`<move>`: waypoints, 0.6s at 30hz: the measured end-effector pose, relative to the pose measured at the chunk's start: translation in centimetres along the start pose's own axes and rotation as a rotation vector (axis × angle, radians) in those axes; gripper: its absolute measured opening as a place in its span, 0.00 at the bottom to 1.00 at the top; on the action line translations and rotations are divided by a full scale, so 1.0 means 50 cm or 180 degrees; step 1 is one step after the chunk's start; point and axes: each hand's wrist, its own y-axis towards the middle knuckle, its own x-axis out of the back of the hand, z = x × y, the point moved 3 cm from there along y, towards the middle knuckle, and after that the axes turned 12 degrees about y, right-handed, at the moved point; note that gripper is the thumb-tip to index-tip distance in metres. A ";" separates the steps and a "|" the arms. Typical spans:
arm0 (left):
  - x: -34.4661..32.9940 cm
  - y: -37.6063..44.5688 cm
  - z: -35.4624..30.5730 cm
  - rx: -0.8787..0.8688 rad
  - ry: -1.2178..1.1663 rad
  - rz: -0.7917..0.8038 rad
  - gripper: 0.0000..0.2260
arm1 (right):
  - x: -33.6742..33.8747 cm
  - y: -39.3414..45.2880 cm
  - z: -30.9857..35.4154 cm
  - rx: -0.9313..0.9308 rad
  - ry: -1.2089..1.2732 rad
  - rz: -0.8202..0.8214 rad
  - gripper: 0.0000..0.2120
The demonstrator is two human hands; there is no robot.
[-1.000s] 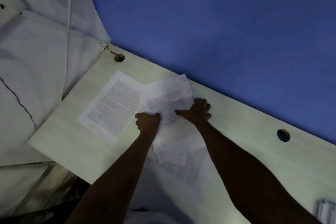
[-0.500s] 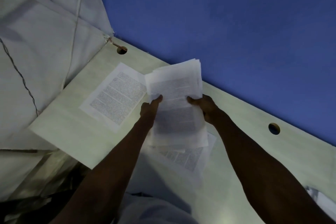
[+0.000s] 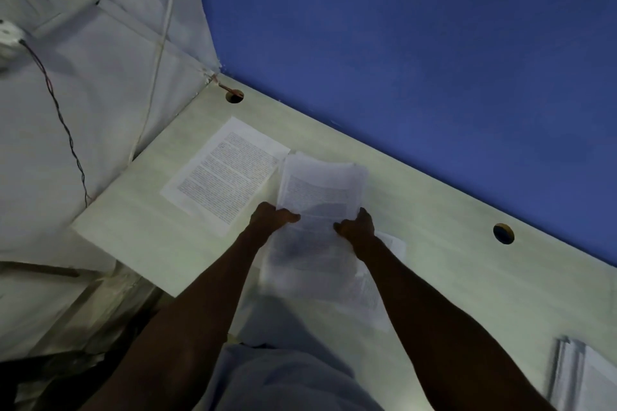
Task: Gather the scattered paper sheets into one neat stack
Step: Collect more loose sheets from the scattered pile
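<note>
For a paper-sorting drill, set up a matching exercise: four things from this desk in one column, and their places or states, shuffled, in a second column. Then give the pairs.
Things
1. bundle of sheets
2. single printed sheet
3. sheet under the bundle
4. second pile of papers

Places or states
A. flat on the desk, left of the hands
B. at the lower right edge of the view
C. in the grip of the left hand and right hand
D. on the desk, partly covered, below the right wrist

Pairs: 1-C, 2-A, 3-D, 4-B
</note>
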 end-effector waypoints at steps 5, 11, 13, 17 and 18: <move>-0.010 -0.034 -0.020 -0.0169 -0.0566 0.0188 0.20 | 0.014 0.002 0.023 0.0051 -0.0742 0.0024 0.30; -0.069 0.020 0.014 0.0044 -0.0261 -0.0122 0.33 | 0.003 -0.018 0.000 -0.0183 -0.2093 0.0077 0.37; -0.060 -0.027 -0.007 0.0090 -0.0356 -0.0228 0.31 | 0.015 -0.015 0.002 -0.0013 -0.2351 0.0136 0.36; -0.075 -0.031 0.005 0.0306 -0.0408 -0.0563 0.26 | 0.053 -0.001 0.056 0.0708 -0.2170 -0.0023 0.26; -0.078 -0.040 -0.001 0.0317 -0.0411 -0.0699 0.22 | 0.059 0.008 0.073 0.0829 -0.2212 -0.0056 0.26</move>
